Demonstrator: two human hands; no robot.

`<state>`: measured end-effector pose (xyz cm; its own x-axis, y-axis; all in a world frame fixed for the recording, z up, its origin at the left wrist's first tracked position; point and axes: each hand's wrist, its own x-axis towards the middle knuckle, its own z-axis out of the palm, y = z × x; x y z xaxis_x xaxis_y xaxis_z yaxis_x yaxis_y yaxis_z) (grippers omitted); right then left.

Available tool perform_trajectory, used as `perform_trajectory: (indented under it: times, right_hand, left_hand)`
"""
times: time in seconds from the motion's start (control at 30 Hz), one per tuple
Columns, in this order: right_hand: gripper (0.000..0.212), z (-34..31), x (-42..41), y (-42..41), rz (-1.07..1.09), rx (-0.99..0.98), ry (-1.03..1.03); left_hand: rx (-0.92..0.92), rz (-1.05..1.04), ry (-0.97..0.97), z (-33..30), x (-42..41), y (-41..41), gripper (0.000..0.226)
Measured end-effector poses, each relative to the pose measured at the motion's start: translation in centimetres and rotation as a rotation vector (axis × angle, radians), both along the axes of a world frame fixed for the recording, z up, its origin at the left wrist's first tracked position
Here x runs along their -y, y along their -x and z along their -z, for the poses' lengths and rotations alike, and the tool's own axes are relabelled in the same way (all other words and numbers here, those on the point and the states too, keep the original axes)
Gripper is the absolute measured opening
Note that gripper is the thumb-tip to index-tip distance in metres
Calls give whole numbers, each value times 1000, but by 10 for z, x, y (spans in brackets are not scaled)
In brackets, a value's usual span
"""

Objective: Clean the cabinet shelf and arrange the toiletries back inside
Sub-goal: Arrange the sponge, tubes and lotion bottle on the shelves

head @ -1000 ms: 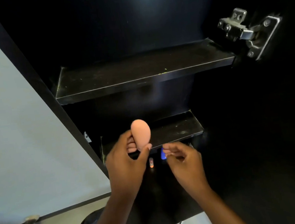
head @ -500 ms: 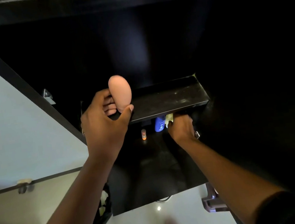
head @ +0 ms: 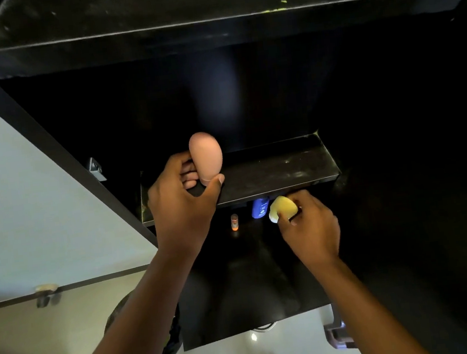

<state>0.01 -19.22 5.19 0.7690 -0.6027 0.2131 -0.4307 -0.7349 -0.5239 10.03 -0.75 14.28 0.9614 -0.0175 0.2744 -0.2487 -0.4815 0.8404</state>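
Head view: both hands full at the cabinet shelf

The left hand (head: 181,203) grips a pink egg-shaped sponge (head: 206,157) upright above the left end of the small dark shelf (head: 278,169). Just under that shelf's front edge, the right hand (head: 309,226) pinches a yellow sponge (head: 282,208), beside a blue bottle (head: 260,208). A small orange vial (head: 234,222) stands below the shelf, left of the bottle.

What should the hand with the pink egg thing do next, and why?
Probably set the pink egg-shaped sponge down on the small shelf. The left hand holds it right over that bare shelf, while the right hand grips a yellow item lower down.
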Motion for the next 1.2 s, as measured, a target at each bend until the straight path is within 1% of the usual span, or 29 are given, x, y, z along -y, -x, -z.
perform_trajectory:
  times: [0.07,0.17,0.23,0.33,0.57,0.77,0.9,1.07,1.2]
  right_hand:
    - [35,-23,-12,17,-70,219,-42]
    - [35,-61,-26,26,-151,475,-105]
    - [32,-83,-27,19,-163,561,-132]
    - [30,-106,-20,-5,-158,622,-230]
    - [26,-110,-3,-43,-170,563,-325]
    - [26,-99,5,-53,-152,532,-332]
    - [29,-94,5,-55,-156,544,-346]
    - [39,-87,7,-54,-171,508,-408]
    - [43,-83,6,-53,-166,465,-390]
  left_hand:
    - [6,2,-7,-1,3,0,56]
    - [2,5,-4,-2,5,0,56]
    - [-1,9,4,-2,5,0,55]
    - [3,10,5,-2,6,-1,55]
    - [-9,-20,-2,-2,8,-8,56]
    - [-29,-70,-15,4,9,-9,56]
    - [-21,-96,-10,8,13,-8,56]
    - [-13,-113,-6,11,15,-11,53]
    - [-7,-130,3,12,17,-12,51]
